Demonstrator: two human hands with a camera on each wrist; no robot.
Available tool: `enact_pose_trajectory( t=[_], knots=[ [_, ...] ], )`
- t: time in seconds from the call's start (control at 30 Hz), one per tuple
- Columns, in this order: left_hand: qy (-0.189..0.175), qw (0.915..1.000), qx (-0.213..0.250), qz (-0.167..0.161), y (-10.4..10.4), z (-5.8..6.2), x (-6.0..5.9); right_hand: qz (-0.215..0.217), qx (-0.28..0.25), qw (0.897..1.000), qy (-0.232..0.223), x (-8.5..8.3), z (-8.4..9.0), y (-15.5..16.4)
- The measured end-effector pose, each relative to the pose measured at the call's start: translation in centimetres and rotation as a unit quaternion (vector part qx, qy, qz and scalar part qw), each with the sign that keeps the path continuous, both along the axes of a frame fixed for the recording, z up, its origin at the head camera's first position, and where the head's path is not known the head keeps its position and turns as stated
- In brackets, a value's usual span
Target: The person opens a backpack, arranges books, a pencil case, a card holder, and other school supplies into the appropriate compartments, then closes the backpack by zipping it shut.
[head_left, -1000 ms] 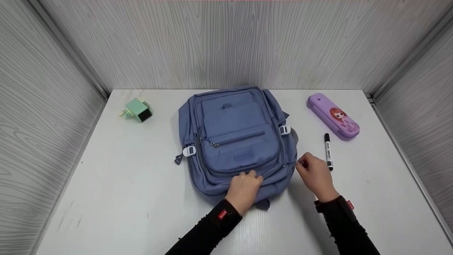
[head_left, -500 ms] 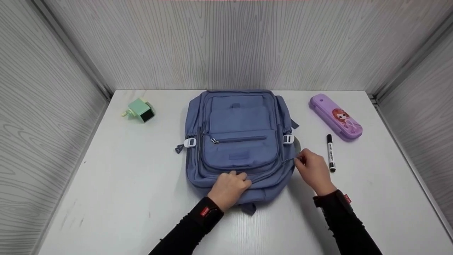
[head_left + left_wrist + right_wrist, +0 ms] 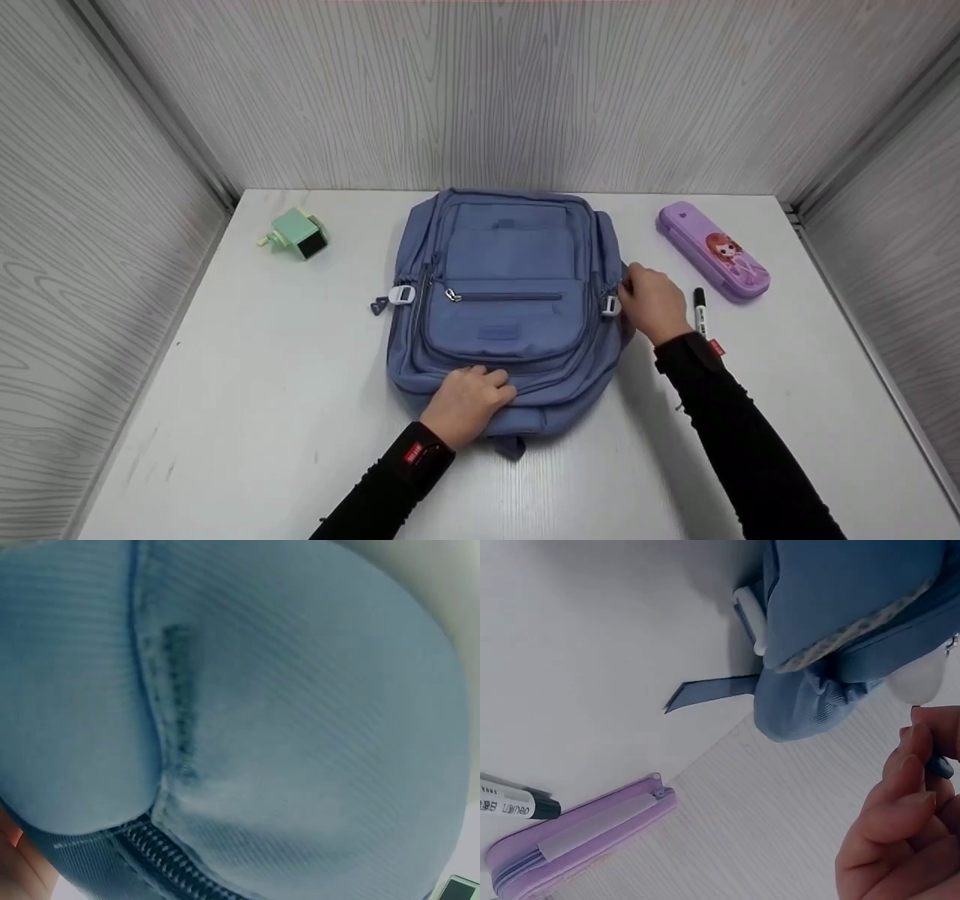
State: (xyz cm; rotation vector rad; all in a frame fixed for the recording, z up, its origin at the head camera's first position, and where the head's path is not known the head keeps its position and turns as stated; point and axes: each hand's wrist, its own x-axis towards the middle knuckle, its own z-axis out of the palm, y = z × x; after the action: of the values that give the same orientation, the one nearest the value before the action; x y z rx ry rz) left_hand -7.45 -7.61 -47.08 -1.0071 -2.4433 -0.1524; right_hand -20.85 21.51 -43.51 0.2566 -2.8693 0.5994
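Cloth pack on a pale, wood-grained top

Backpack (image 3: 510,300) reads as matt, ribbed blue cloth; pencil case (image 3: 712,251) glossy purple plastic; table (image 3: 225,390) smooth white with faint grain; sleeves matt black knit.

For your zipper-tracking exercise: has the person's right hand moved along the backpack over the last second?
Yes. The right hand has moved away from the person, up the blue backpack's right side; it now sits beside the marker's cap end, nearer the purple pencil case.

On the counter (image 3: 225,390) lie one blue backpack (image 3: 510,300), one purple pencil case (image 3: 712,251), one black marker (image 3: 701,311) and one green sharpener (image 3: 296,232).
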Motion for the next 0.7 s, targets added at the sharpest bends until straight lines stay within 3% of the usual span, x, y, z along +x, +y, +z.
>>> enact_pose_trajectory(
  t=[0.23,0.4,0.6,0.7],
  knots=[
    [-0.012,0.9999,0.001,0.008,0.0,-0.2,0.4,-0.029,0.032,0.999,-0.02,-3.1,-0.4,-0.4],
    [-0.018,0.9998,0.003,0.013,0.2,-0.3,0.5,-0.035,0.049,0.998,-0.019,-4.0,-0.3,-1.0],
    [-0.003,0.9995,0.009,0.03,-0.1,-0.2,0.6,0.002,0.09,0.996,-0.018,-2.8,0.4,-1.8],
    [0.001,0.9991,0.016,0.038,-0.4,-0.1,0.8,0.046,0.118,0.992,0.025,-1.1,0.8,-2.3]
  ],
)
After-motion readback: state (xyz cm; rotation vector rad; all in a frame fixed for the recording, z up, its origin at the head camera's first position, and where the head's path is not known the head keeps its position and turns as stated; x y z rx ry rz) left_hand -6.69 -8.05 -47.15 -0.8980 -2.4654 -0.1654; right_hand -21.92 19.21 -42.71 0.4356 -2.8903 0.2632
